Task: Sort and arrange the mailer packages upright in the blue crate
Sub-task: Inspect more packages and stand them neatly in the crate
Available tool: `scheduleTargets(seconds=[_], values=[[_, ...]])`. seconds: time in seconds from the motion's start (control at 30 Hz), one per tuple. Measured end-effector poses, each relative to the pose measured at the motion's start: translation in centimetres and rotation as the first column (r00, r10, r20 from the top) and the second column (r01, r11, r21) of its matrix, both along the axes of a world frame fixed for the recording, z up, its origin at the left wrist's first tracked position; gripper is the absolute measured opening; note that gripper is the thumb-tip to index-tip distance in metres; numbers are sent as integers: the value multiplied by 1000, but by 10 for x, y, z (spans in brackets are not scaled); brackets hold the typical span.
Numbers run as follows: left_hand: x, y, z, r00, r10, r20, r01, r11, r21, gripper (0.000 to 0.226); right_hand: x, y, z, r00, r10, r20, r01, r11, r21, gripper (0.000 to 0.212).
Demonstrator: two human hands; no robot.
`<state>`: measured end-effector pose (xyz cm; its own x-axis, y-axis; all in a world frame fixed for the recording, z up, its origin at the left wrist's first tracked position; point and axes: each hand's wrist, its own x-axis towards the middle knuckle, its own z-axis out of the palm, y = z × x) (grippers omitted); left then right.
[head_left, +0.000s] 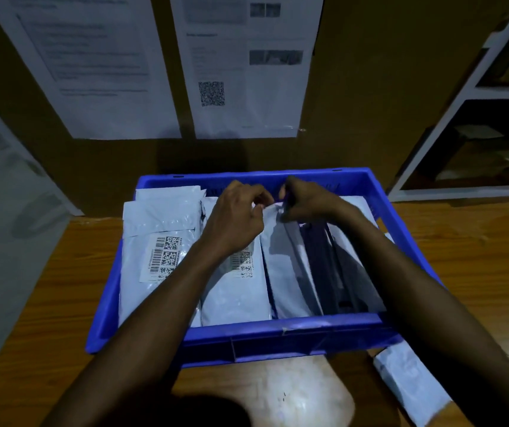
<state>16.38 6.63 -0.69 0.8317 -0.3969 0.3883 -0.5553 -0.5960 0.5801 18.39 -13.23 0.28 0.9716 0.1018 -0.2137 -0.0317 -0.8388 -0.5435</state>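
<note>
A blue crate (281, 335) stands on the wooden table and holds several white mailer packages. Two labelled mailers (157, 241) lie flat on the left side. In the middle a white mailer (284, 272) stands on edge, with dark mailers (336, 272) leaning beside it on the right. My left hand (234, 217) pinches the top edge of the standing white mailer. My right hand (305, 198) grips the top of the same mailer from the right, fingers curled down over it.
Another white mailer (407, 380) lies on the table (62, 303) outside the crate at the front right. Printed sheets (247, 72) hang on the brown wall behind. A white shelf unit (450, 118) stands at the right.
</note>
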Motion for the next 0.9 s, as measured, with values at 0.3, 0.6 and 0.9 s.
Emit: scheduleTargets(seconds=[0.3, 0.6, 0.9], values=[[-3, -9, 4, 928, 1, -373, -118, 949, -291, 55, -26, -43, 53, 987, -154, -48, 135, 624, 769, 37], [-8, -15, 2, 725, -178, -665, -82, 936, -341, 53, -24, -53, 54, 965, -258, -48, 143, 362, 921, 40], [-8, -1, -5, 965, -9, -263, 34, 996, 88, 35, -15, -55, 41, 868, -495, 21, 267, 503, 822, 23]])
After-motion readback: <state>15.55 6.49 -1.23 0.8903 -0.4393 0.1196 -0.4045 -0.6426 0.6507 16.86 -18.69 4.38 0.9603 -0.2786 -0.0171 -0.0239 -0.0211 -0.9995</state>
